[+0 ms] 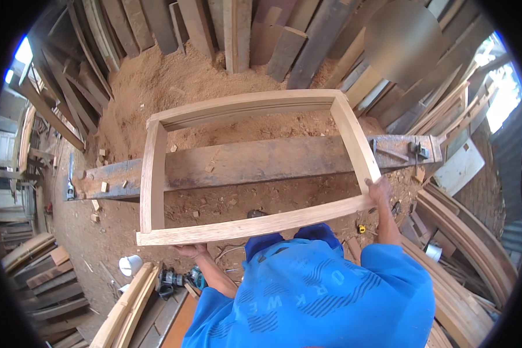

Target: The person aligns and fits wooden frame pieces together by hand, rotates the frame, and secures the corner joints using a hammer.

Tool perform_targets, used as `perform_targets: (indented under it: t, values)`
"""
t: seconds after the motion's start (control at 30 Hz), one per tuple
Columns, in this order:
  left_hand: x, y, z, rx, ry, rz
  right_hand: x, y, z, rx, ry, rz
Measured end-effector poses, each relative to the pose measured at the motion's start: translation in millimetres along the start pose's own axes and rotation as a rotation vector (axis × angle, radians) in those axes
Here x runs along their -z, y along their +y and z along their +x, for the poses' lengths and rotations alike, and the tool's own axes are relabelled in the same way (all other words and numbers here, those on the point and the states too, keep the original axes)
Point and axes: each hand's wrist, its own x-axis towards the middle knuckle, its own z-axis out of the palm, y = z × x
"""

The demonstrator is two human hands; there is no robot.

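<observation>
A large rectangular wooden frame [261, 225], pale and made of four boards, is held up in front of my body, tilted a little. My right hand [380, 192] wraps round its near right corner. Beneath the near board, towards its left end, my left hand [191, 250] supports the frame; the fingers are partly hidden by the wood. Behind the frame, seen through its opening, runs a long, worn plank bench [255, 165] dusted with sawdust.
A clamp-like metal tool [417, 151] sits at the bench's right end. Sawdust [139, 87] heaps up beyond, against leaning boards [238, 35]. A white bucket [130, 265], a teal power tool [196, 277] and stacked timber [52, 284] lie left; a yellow tape measure [361, 229] is on the ground.
</observation>
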Motion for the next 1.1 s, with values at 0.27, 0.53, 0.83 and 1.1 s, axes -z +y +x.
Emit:
perform_targets:
  t: [0.27,0.53,0.83,1.1]
  values:
    - [-136,26,-96,-0.273,-0.23,0.171,-40,66,38,0.086,-0.001,0.16]
    - [-382,-8,-233,-0.31,-1.387,0.237,-117,112,61,0.062,-0.205,0.727]
    - [-573,-161,-392,-0.409,-1.468,0.112,-73,111,114,0.194,-0.249,0.71]
    - [-571,-247,-606,-0.074,-1.83,0.263,336,144,36,1.388,-0.05,2.014]
